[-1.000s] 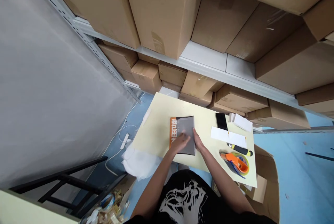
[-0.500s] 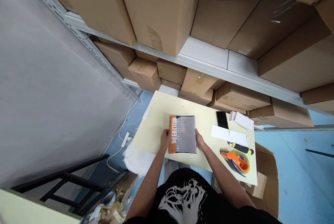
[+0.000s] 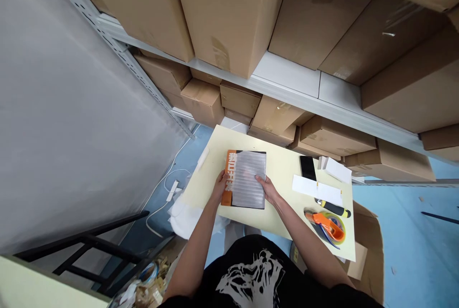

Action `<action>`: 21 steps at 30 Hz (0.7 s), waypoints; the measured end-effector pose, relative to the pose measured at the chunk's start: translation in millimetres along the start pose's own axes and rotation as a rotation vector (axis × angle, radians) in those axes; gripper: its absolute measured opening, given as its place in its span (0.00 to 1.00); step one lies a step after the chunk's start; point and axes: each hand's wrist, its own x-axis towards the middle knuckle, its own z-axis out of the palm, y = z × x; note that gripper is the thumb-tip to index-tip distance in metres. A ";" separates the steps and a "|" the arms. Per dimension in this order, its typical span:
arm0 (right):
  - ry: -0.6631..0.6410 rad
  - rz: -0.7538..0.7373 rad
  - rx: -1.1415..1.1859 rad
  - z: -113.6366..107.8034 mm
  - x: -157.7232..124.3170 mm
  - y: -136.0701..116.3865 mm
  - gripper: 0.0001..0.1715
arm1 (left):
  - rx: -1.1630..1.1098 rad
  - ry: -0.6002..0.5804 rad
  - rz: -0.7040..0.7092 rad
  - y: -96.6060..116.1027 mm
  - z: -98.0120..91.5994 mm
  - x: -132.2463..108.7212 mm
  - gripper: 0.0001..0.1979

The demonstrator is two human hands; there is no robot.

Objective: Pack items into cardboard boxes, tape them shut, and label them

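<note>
A flat rectangular packet [image 3: 248, 181] is between my two hands over the near part of the table. Its surface is silvery and ribbed like plastic wrap, with an orange strip bearing white characters down its left side. My left hand [image 3: 220, 186] grips the orange edge, fingers partly hidden behind it. On the opposite side, my right hand [image 3: 268, 189] pinches the edge with the thumb on top and the fingers underneath. The packet appears slightly raised from the tabletop, a bit tilted.
The pale yellow table [image 3: 202, 181] also bears a black phone [image 3: 307, 168], white paper strips [image 3: 317, 189], a stack of white cards [image 3: 335, 169], a black-yellow cutter [image 3: 333, 207] and an orange tape dispenser [image 3: 328, 226]. Shelves of cardboard boxes [image 3: 222, 16] rise behind. White wrap [image 3: 186, 217] hangs at the left edge.
The packet has moved a little left and away from me and appears lifted, its ribbed face catching more light. My right thumb has come over onto its top face.
</note>
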 end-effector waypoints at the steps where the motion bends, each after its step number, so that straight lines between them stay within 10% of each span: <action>1: -0.001 -0.017 0.007 8.9 6.6 -1.1 0.22 | 0.034 0.030 0.024 8.8 -4.7 5.3 0.21; 9: 0.078 -0.081 0.013 59.7 89.0 -16.4 0.18 | 0.738 0.342 0.448 65.0 -30.3 57.7 0.20; 15: 0.267 -0.097 -0.114 59.6 122.6 -8.7 0.13 | 1.370 -0.039 0.719 20.9 2.1 65.4 0.21; 21: 0.467 -0.140 -0.360 55.6 131.9 -4.8 0.13 | 1.535 0.006 0.679 -8.4 12.9 68.4 0.24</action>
